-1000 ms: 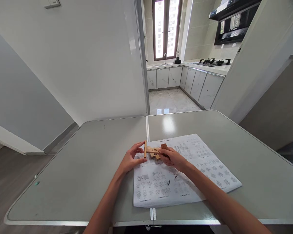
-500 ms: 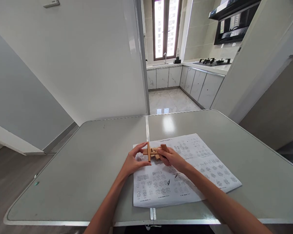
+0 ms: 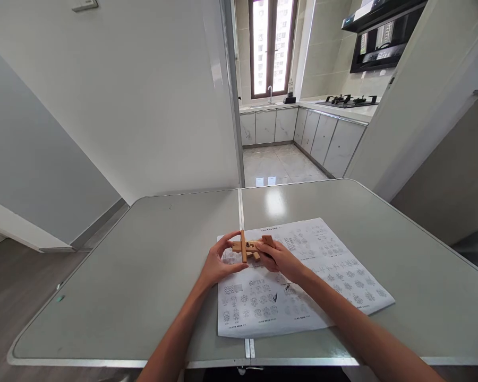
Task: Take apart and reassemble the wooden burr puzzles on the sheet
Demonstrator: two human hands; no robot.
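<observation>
Several notched wooden puzzle pieces are joined crosswise between my two hands, over a printed sheet [image 3: 302,313]. My left hand [image 3: 215,263] pinches an upright wooden puzzle piece [image 3: 243,247] by its top and bottom ends, thumb below and fingers above. From the right, my right hand [image 3: 278,257] is closed on the other wooden puzzle pieces [image 3: 267,240]; one end sticks up above its fingers. Part of the joint is covered by the right fingers. More wood shows just beneath it, and I cannot tell whether it is attached.
The sheet carries rows of small line diagrams and lies on a grey-green folding table [image 3: 135,276] with a metal seam. A small green bit [image 3: 60,298] sits near the left edge. Beyond the table are a white wall panel [image 3: 151,95] and a kitchen with a gas hob [image 3: 348,101].
Both hands keep their hold. The upright piece has shifted very slightly right and up with the left fingers; little else differs.
</observation>
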